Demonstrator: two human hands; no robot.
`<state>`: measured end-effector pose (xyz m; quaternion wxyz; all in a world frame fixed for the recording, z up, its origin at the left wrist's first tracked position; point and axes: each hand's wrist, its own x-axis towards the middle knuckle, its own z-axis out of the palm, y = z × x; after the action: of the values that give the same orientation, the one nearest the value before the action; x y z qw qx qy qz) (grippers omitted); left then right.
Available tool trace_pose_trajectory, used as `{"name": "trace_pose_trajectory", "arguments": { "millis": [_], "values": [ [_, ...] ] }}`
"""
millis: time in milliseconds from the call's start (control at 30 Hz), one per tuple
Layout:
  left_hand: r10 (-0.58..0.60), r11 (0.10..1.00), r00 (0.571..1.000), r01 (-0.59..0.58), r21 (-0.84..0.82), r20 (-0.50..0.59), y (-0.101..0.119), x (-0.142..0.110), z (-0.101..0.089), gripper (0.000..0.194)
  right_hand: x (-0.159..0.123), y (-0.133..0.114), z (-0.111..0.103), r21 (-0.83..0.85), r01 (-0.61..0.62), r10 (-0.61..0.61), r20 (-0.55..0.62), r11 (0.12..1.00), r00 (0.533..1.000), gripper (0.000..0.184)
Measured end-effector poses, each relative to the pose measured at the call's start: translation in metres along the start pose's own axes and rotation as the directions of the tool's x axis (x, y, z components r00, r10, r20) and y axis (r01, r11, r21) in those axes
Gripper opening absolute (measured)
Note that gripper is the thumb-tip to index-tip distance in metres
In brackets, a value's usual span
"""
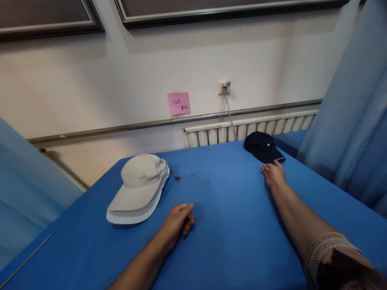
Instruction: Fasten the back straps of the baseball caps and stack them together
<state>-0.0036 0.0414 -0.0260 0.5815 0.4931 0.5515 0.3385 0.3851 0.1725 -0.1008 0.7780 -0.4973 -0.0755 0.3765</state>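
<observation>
At the far right of the table lies a dark navy baseball cap, its brim toward me with small white lettering on the edge. My right hand reaches up to that brim with fingers apart; whether a fingertip touches it I cannot tell. My left hand hovers over or rests on the blue surface with its fingers curled in and nothing visible in them. To its left, a beige baseball cap sits stacked on a white cap, of which mostly the brim shows. A dark strap sticks out behind them.
Both caps and hands are over a blue-covered table. Behind it are a white radiator, a metal rail, a plugged socket and a pink note. Blue curtains hang at both sides. A thin rod lies front left.
</observation>
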Motion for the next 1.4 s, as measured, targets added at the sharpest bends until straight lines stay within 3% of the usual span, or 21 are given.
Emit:
{"name": "trace_pose_trajectory", "arguments": {
  "millis": [100, 200, 400, 500, 600, 700, 867, 933, 1033, 1133, 1267, 1300, 1367, 1400],
  "values": [
    [0.145, 0.968, 0.989, -0.150, 0.199, 0.037, -0.011, 0.035, 0.033, 0.035, 0.019, -0.012, -0.010, 0.022, -0.023, 0.022, 0.062, 0.999, 0.998, 0.058],
    [0.281, 0.903, 0.956, -0.293, 0.314, 0.083, -0.014, 0.054, 0.046, 0.033, 0.033, -0.016, -0.013, 0.022, -0.043, 0.040, 0.127, 0.999, 0.991, 0.047],
    [0.213, 0.942, 0.973, -0.230, 0.243, 0.093, -0.009, 0.057, 0.043, 0.033, 0.040, -0.011, -0.008, -0.006, 0.039, -0.038, 0.040, 0.999, 0.998, 0.027],
    [0.213, 0.958, 0.972, -0.227, 0.177, 0.098, -0.008, 0.059, 0.041, 0.030, 0.027, -0.011, -0.006, -0.031, 0.052, -0.049, 0.076, 0.998, 0.996, 0.027],
    [0.220, 0.975, 0.973, -0.221, 0.010, 0.070, -0.007, 0.062, 0.038, 0.025, 0.004, -0.013, -0.001, -0.052, 0.008, 0.004, 0.226, 0.999, 0.974, 0.029],
    [0.168, 0.949, 0.985, -0.151, -0.275, 0.036, -0.004, 0.065, 0.030, 0.030, -0.024, -0.011, 0.007, -0.087, -0.068, 0.097, 0.393, 0.994, 0.914, 0.028],
    [0.055, 0.743, 0.991, 0.038, -0.668, 0.118, 0.001, 0.068, 0.011, 0.036, -0.062, 0.000, 0.015, -0.184, -0.254, 0.313, 0.592, 0.950, 0.742, 0.025],
    [0.034, 0.663, 0.991, 0.076, -0.745, 0.132, 0.000, 0.070, 0.003, 0.034, -0.071, 0.004, 0.014, -0.219, -0.253, 0.334, 0.615, 0.942, 0.714, 0.027],
    [0.011, 0.585, 0.993, 0.090, -0.806, 0.119, -0.001, 0.074, -0.005, 0.021, -0.077, 0.009, 0.011, -0.243, -0.156, 0.276, 0.608, 0.957, 0.744, 0.027],
    [0.003, 0.541, 0.993, 0.097, -0.835, 0.117, -0.003, 0.076, -0.009, 0.011, -0.078, 0.012, 0.008, -0.286, -0.020, 0.181, 0.547, 0.958, 0.817, 0.022],
    [-0.002, 0.557, 0.990, 0.120, -0.822, 0.143, -0.005, 0.077, -0.009, 0.010, -0.089, 0.007, 0.008, -0.395, 0.221, -0.051, 0.396, 0.892, 0.917, 0.014],
    [0.000, 0.570, 0.990, 0.118, -0.813, 0.144, -0.006, 0.076, -0.008, 0.008, -0.098, 0.004, 0.010, -0.400, 0.282, -0.127, 0.372, 0.872, 0.920, 0.017],
    [0.014, 0.598, 0.989, 0.109, -0.794, 0.146, -0.007, 0.074, -0.005, 0.006, -0.126, -0.001, 0.016, -0.367, 0.411, -0.261, 0.393, 0.834, 0.882, 0.024],
    [0.023, 0.612, 0.988, 0.107, -0.784, 0.153, -0.008, 0.073, -0.004, 0.006, -0.145, -0.002, 0.020, -0.321, 0.572, -0.373, 0.507, 0.755, 0.777, 0.026]
  ]
}}
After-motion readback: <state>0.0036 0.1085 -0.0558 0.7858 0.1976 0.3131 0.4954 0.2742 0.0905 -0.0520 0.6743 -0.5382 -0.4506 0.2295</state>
